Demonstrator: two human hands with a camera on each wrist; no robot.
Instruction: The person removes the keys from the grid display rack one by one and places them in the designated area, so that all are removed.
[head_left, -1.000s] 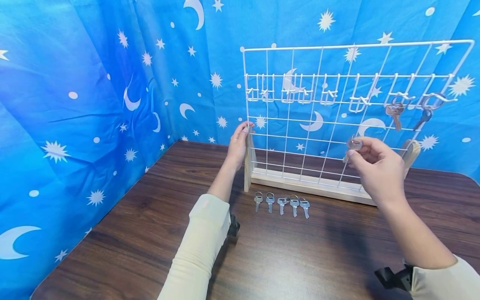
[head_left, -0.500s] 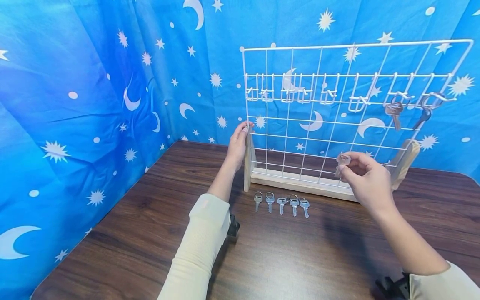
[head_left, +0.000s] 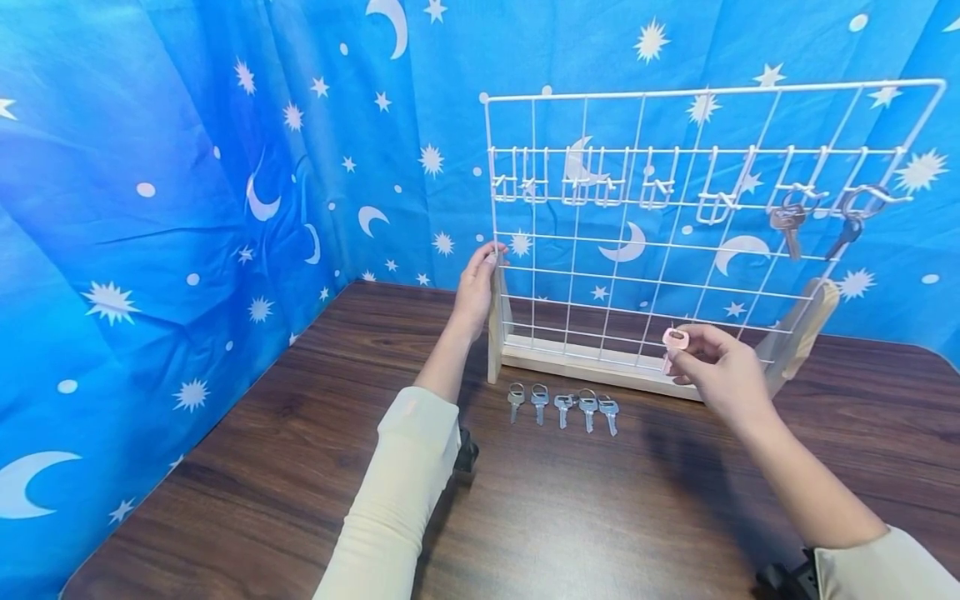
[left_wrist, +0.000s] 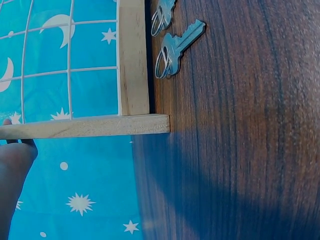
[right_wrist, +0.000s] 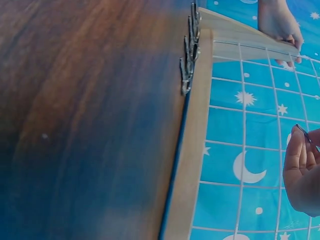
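My right hand (head_left: 720, 371) pinches a key (head_left: 675, 338) between thumb and fingers, in front of the lower part of a white wire grid rack (head_left: 615, 268). In the right wrist view that hand (right_wrist: 304, 172) shows at the right edge, the key mostly hidden by its fingers. My left hand (head_left: 475, 292) grips the wooden side support (head_left: 496, 333) at the rack's left end. Several keys with rings, among them a middle key (head_left: 563, 408), lie in a row on the table before the wooden base. Two keys hang from hooks at the right, a brownish key (head_left: 790, 221) and a darker key (head_left: 849, 233).
A row of white wire hooks (head_left: 656, 190) runs along the upper grid, several with nothing on them. The dark wood-grain table (head_left: 570, 517) spreads in front of the rack. Behind and to the left hangs a blue curtain (head_left: 195, 208) with moons and stars.
My right hand has moved down and to the left with the key, from mid-grid height to near the wooden base. The left hand has stayed on the side support.
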